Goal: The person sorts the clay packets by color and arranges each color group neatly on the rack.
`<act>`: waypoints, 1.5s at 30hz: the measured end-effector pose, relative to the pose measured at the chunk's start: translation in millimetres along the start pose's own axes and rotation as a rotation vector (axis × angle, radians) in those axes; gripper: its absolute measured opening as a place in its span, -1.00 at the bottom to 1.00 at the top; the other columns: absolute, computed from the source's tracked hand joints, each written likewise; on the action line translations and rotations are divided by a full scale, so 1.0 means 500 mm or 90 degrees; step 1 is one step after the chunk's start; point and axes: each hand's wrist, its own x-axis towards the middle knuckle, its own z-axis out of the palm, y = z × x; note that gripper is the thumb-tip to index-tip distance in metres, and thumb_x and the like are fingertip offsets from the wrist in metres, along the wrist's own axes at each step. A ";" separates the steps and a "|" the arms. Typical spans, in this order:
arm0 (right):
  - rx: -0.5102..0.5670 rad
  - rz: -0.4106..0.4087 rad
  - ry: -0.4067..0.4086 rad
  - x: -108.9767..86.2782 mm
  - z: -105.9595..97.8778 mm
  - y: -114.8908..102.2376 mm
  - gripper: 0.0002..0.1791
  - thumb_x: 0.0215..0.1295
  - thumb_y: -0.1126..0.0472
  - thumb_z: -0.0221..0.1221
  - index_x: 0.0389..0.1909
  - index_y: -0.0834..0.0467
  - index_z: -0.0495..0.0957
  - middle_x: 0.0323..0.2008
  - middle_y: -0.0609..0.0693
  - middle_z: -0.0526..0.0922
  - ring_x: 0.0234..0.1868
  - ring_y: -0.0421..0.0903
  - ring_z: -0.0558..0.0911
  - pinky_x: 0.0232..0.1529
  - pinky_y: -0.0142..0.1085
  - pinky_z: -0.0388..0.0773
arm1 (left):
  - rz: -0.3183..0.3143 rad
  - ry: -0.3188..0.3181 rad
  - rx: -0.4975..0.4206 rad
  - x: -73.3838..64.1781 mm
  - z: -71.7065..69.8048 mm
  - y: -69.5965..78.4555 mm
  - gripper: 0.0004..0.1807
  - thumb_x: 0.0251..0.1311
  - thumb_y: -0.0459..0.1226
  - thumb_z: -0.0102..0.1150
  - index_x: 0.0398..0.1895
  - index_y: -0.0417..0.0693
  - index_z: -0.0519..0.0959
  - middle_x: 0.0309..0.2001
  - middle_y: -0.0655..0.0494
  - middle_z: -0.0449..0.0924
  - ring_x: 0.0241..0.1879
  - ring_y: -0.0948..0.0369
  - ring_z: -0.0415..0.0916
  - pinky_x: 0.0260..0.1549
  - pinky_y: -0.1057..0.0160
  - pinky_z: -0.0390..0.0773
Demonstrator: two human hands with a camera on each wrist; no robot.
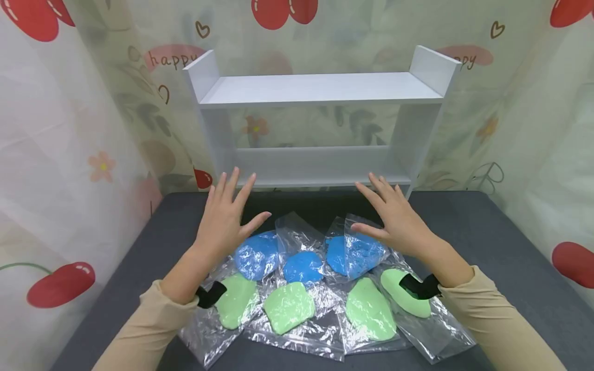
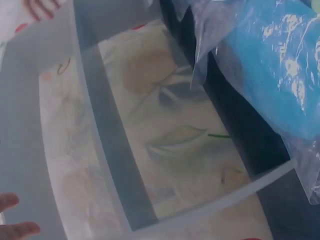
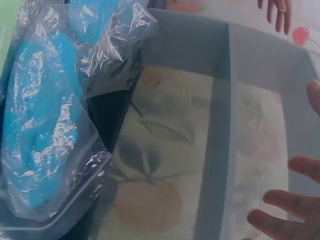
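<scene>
"Biggest first?"
"White shelf unit (image 1: 306, 87) at twelve o'clock!"
"Next?"
"Clear bags of green slabs (image 1: 289, 307) at six, clear bags of blue slabs (image 1: 303, 266) just beyond!"
"And then?"
"Left hand (image 1: 224, 212) at the bags' ten, right hand (image 1: 396, 221) at their two, fingers spread wide apart!"

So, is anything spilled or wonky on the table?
Nothing looks spilled: the blue lumps and green lumps seem to be inside clear bags. The bags look a bit messy, though: the two blue ones nearest the right hand overlap, and the outermost green ones slant outward at the bottom.
</scene>
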 end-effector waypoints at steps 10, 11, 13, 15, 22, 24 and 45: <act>0.227 0.090 -0.092 -0.030 0.028 0.084 -0.34 0.34 0.00 0.07 0.36 0.20 0.16 0.26 0.28 0.36 0.24 0.26 0.39 0.12 0.11 0.44 | -0.157 0.104 -0.263 0.031 -0.022 -0.087 -0.35 0.30 -0.10 0.03 0.37 -0.18 0.16 0.33 -0.25 0.20 0.26 -0.16 0.25 0.18 -0.18 0.32; 0.242 0.099 -0.104 -0.032 0.035 0.092 -0.34 0.34 0.00 0.07 0.35 0.21 0.16 0.25 0.29 0.37 0.22 0.27 0.41 0.12 0.11 0.44 | -0.165 0.099 -0.273 0.034 -0.020 -0.092 -0.35 0.31 -0.10 0.01 0.38 -0.19 0.14 0.33 -0.26 0.20 0.24 -0.16 0.26 0.16 -0.18 0.34; 0.267 0.119 -0.122 -0.034 0.048 0.107 -0.33 0.33 -0.01 0.08 0.35 0.23 0.16 0.22 0.32 0.39 0.18 0.28 0.44 0.08 0.10 0.48 | -0.177 0.089 -0.291 0.041 -0.013 -0.101 -0.34 0.31 -0.11 0.00 0.39 -0.19 0.12 0.32 -0.28 0.20 0.19 -0.16 0.30 0.13 -0.17 0.36; 0.288 0.141 -0.137 -0.036 0.060 0.119 -0.31 0.32 -0.03 0.09 0.35 0.23 0.16 0.21 0.33 0.38 0.16 0.28 0.46 0.05 0.07 0.51 | -0.182 0.084 -0.304 0.049 -0.004 -0.107 -0.34 0.31 -0.13 0.00 0.39 -0.22 0.10 0.31 -0.30 0.21 0.10 -0.14 0.32 0.08 -0.12 0.38; 0.337 0.203 -0.165 -0.045 0.100 0.147 -0.24 0.29 -0.06 0.11 0.36 0.27 0.12 0.23 0.38 0.33 0.19 0.30 0.40 0.03 0.05 0.51 | -0.205 0.075 -0.369 0.071 0.022 -0.120 -0.32 0.34 -0.20 -0.04 0.44 -0.21 0.00 0.34 -0.31 0.15 0.23 -0.19 0.29 0.23 -0.09 0.34; 0.350 0.221 -0.168 -0.047 0.110 0.154 -0.22 0.29 -0.06 0.11 0.37 0.28 0.09 0.24 0.39 0.31 0.22 0.32 0.37 0.05 0.07 0.50 | -0.212 0.075 -0.393 0.075 0.030 -0.123 -0.31 0.35 -0.21 -0.05 0.45 -0.21 -0.04 0.36 -0.31 0.12 0.29 -0.21 0.23 0.27 -0.09 0.31; 0.314 0.270 -0.236 -0.031 0.168 0.148 0.05 0.08 -0.15 0.28 0.42 0.23 -0.05 0.22 0.48 0.23 0.21 0.38 0.31 -0.01 0.11 0.48 | -0.250 0.183 -0.413 0.084 0.083 -0.128 -0.42 0.28 -0.39 0.01 0.38 0.01 0.24 0.14 -0.30 0.47 0.06 -0.17 0.52 0.01 -0.04 0.55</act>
